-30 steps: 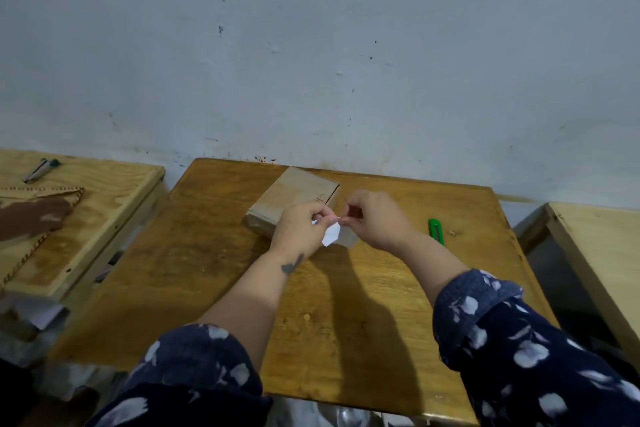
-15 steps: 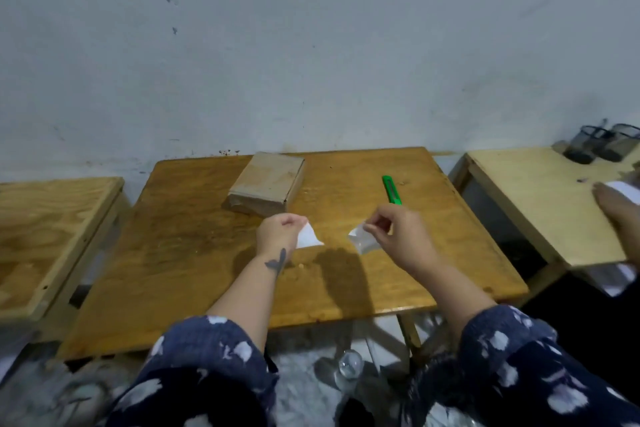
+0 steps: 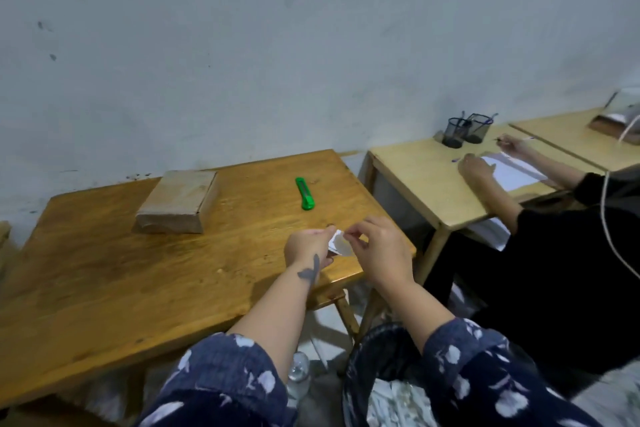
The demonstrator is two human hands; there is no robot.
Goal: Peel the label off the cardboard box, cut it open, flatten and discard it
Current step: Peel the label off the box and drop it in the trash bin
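**Both hands pinching the peeled label over the counter's near right corner**

The left hand (image 3: 309,246) and the right hand (image 3: 375,246) are meeting above the near right corner of the wooden counter (image 3: 104,288). Both are pinching a small white scrap, the label (image 3: 337,242), between fingertips and thumbs; each grip is closing on that same piece, the left from the left side, the right from the right. The label is looking crumpled or folded, its print unreadable. Dark sleeves with a pale flower pattern are covering both forearms near the elbow.

The cardboard box (image 3: 178,201) is lying flat and closed toward the far left of the counter, well apart from the hands, nothing touching it. A green cutter (image 3: 304,193) is lying on the counter between the box and the far right edge, also untouched.

Around the work: a dark bin (image 3: 374,357) is sitting on the floor under the right forearm, pale scraps showing inside it. A clear bottle (image 3: 298,371) is standing on the floor between the forearms, partly hidden by the left sleeve. A paler second counter (image 3: 415,177) is standing just right of the first, where another person's hands (image 3: 476,168) are resting on white paper (image 3: 509,172). Two mesh pen cups (image 3: 465,130) are standing at its far edge by the wall.
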